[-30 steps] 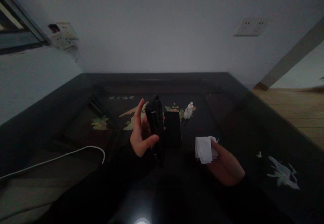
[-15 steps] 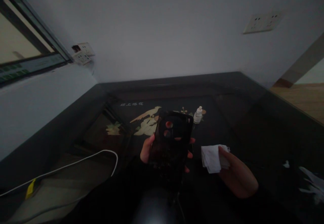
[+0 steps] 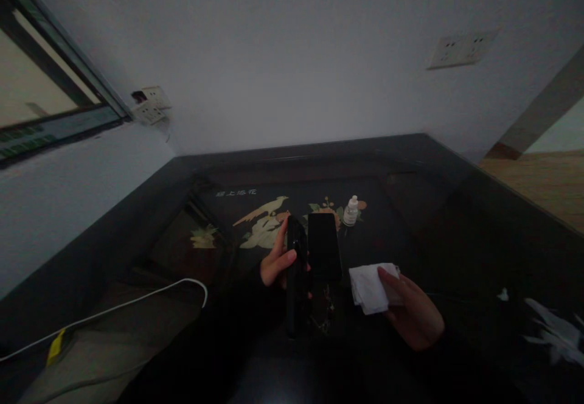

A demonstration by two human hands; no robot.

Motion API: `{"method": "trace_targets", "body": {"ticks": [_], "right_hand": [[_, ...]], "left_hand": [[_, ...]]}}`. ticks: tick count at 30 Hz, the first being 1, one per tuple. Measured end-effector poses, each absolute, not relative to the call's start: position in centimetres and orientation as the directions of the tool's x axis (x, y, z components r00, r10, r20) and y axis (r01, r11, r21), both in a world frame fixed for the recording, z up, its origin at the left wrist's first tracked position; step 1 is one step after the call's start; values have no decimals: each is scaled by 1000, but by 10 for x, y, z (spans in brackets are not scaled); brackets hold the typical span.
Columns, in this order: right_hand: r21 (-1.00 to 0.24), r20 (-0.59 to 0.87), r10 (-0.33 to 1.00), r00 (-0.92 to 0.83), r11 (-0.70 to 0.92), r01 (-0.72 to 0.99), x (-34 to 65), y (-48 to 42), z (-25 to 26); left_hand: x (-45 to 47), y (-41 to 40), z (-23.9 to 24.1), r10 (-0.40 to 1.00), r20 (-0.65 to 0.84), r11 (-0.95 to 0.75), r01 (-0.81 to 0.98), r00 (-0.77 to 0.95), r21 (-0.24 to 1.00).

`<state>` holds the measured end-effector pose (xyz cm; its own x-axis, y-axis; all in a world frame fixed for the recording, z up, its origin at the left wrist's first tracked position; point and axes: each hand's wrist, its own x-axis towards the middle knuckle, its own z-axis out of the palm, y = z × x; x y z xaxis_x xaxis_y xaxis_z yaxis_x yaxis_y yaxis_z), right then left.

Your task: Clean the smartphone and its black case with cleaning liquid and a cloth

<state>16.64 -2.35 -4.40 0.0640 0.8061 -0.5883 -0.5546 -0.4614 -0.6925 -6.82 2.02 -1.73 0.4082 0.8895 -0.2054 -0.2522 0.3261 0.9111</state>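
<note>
My left hand [image 3: 276,263] is closed around a black phone case [image 3: 294,282], turned almost edge-on above the dark table. Just right of it a black phone [image 3: 324,247] lies flat, its dark face up. A thin beaded chain [image 3: 326,311] shows below the phone; whether it is tied to the case I cannot tell. On the right, a folded white tissue [image 3: 368,288] is pinched between the thumb and fingers of my right hand [image 3: 413,309]. Behind the phone stands a small white dropper bottle [image 3: 351,211].
The glossy black table [image 3: 410,209] bears a bird-and-flower picture and meets the wall at the back. A white cable [image 3: 137,297] runs along the left. Crumpled white scraps [image 3: 554,331] lie at the right. Sockets [image 3: 463,50] are on the wall, a window [image 3: 45,69] at upper left.
My left hand has turned the phone case from its broad back to its edge, uncovering the phone on the table. My right hand with the tissue has shifted slightly left.
</note>
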Motion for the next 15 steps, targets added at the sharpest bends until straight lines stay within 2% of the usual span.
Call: {"method": "trace_targets", "body": {"ticks": [2, 4, 6, 7, 8, 11, 13, 15], "right_hand": [[-699, -565, 824, 43, -450, -555, 166, -23, -45], [-707, -534, 846, 1, -446, -549, 166, -22, -48], [-715, -512, 858, -27, -444, -540, 167, -22, -51], [-717, -511, 859, -28, -444, -538, 168, -22, -52], [-717, -514, 858, -24, -444, -537, 169, -21, -53], [-717, -516, 856, -21, -445, -537, 171, -21, -54], [-717, -504, 863, -43, -446, -536, 173, -21, -51], [-718, -480, 873, -83, -445, -535, 173, -22, -48]], "left_hand": [[-77, 30, -23, 924, -238, 243, 21, 298, 970], [-81, 41, -27, 978, -145, 83, 359, 150, 930], [-79, 54, -29, 995, -18, -50, 651, 98, 757], [-75, 60, -29, 997, -9, -48, 767, 70, 640], [-70, 66, -29, 999, -38, 23, 858, -4, 514], [-54, 84, -26, 995, -87, 70, 976, -53, 204], [-46, 94, -27, 993, -111, 45, 994, -34, 103], [-43, 101, -29, 994, -109, 39, 996, -30, 78]]}}
